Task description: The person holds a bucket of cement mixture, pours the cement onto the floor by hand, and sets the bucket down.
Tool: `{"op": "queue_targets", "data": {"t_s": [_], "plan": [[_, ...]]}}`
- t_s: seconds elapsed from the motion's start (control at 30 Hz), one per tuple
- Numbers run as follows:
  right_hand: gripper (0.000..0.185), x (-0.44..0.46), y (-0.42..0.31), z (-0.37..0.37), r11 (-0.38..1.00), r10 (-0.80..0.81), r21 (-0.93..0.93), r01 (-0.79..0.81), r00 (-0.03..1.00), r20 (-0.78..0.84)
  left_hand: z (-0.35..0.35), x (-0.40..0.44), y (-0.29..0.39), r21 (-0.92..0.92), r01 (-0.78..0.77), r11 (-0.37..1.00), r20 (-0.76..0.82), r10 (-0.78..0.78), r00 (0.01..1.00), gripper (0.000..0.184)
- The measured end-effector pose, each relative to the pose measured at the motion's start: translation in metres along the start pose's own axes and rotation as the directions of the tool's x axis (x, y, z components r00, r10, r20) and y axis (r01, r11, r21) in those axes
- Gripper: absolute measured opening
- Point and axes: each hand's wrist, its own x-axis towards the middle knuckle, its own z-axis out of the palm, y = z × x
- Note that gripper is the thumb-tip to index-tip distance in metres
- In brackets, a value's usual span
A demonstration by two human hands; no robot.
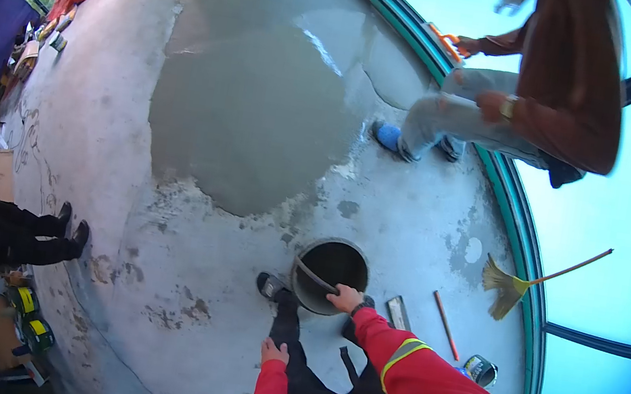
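Floor (116, 167) of pale, blotched concrete spreads ahead of you, and on it lies a smooth, darker grey patch (245, 121) with a ragged, crumbly near edge. Just in front of you stands a round bucket (354, 264), dull grey and dark inside. A slim, curved grey bar (313, 275) crosses its mouth; whether that is the bucket's own handle or a separate piece, you cannot tell from this angle.

Your right hand (347, 298), at the near right part of the rim, has its fingers curled round the bar's near end. Your left hand (275, 352) is loosely open, fingers a little spread and holding nothing, over your dark trouser leg (291, 332); you cannot tell whether it touches the cloth.

The bucket stands upright, its circular mouth facing up towards you. The bar's long axis slants from your right hand towards the far left side of the rim, bowing slightly.

To the right of the bucket lie a flat, rectangular tool (398, 313), then a thin reddish stick (446, 325) pointing away from you, leaning leftward at its far end. Farther right is a straw-headed broom (506, 287), its bristles splayed.
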Motion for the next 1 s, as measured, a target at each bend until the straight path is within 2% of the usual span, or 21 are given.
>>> {"op": "queue_targets", "data": {"t_s": [0.1, 0.23, 0.27, 0.37, 0.4, 0.43, 0.53, 0.57, 0.63, 0.7, 0.77, 0.87, 0.97, 1.0], "plan": [[0.047, 0.007, 0.018, 0.007, 0.995, -0.099, 0.007, 0.099, 0.995, -0.034, 0.005, -0.032, 0.022, 0.106, 0.071, 0.992, 0.161, -0.087, 0.983, 0.073], [0.043, 0.021, 0.009, -0.001, 0.986, -0.168, 0.002, 0.168, 0.986, 0.012, 0.020, -0.082, 0.041, 0.387, 0.013, 0.922, 0.256, -0.121, 0.959, 0.053], [0.043, 0.023, 0.011, -0.003, 0.986, -0.167, 0.008, 0.167, 0.986, 0.000, -0.013, -0.109, 0.069, 0.420, -0.036, 0.907, 0.308, -0.105, 0.946, 0.041], [0.043, 0.024, 0.013, 0.000, 0.977, -0.211, 0.016, 0.211, 0.977, -0.012, -0.052, -0.122, 0.060, 0.232, -0.143, 0.962, 0.320, 0.063, 0.945, 0.038], [0.042, 0.023, 0.016, 0.000, 0.974, -0.224, 0.016, 0.224, 0.974, -0.015, -0.050, -0.105, 0.036, -0.037, 0.006, 0.999, 0.330, 0.006, 0.944, 0.037], [0.041, 0.020, 0.019, 0.003, 0.970, -0.241, 0.007, 0.242, 0.969, -0.046, -0.040, -0.084, 0.015, -0.303, 0.159, 0.940, 0.356, -0.043, 0.934, 0.037], [0.042, 0.020, 0.019, 0.015, 0.958, -0.288, -0.012, 0.288, 0.952, -0.108, -0.008, -0.024, 0.003, -0.452, -0.006, 0.892, 0.030, 0.022, 0.999, 0.040], [0.041, 0.023, 0.020, 0.019, 0.947, -0.321, -0.047, 0.318, 0.931, -0.174, 0.013, 0.012, 0.002, -0.424, -0.089, 0.901, -0.054, 0.073, 0.996, 0.042], [0.041, 0.027, 0.016, 0.017, 0.941, -0.339, -0.065, 0.333, 0.919, -0.200, 0.061, 0.084, -0.006, -0.353, -0.231, 0.907, -0.215, 0.161, 0.963, 0.048], [0.042, 0.022, 0.011, 0.009, 0.944, -0.330, -0.076, 0.322, 0.906, -0.265, 0.079, 0.145, 0.010, -0.353, -0.355, 0.866, -0.304, 0.252, 0.919, 0.053], [0.043, 0.020, 0.007, 0.004, 0.942, -0.333, -0.076, 0.326, 0.889, -0.313, 0.059, 0.174, 0.052, -0.489, -0.204, 0.848, -0.246, 0.091, 0.965, 0.051], [0.046, 0.021, 0.013, 0.004, 0.924, -0.379, -0.083, 0.373, 0.863, -0.334, 0.090, 0.262, 0.042, -0.679, -0.312, 0.665, -0.380, 0.045, 0.924, 0.045], [0.046, 0.032, 0.022, 0.003, 0.888, -0.456, -0.112, 0.447, 0.817, -0.354, 0.102, 0.305, 0.036, -0.804, -0.325, 0.498, -0.333, 0.075, 0.940, 0.044], [0.046, 0.034, 0.023, 0.001, 0.876, -0.478, -0.127, 0.466, 0.796, -0.371, 0.092, 0.300, 0.045, -0.884, -0.290, 0.367, -0.275, 0.093, 0.957, 0.044]]}}
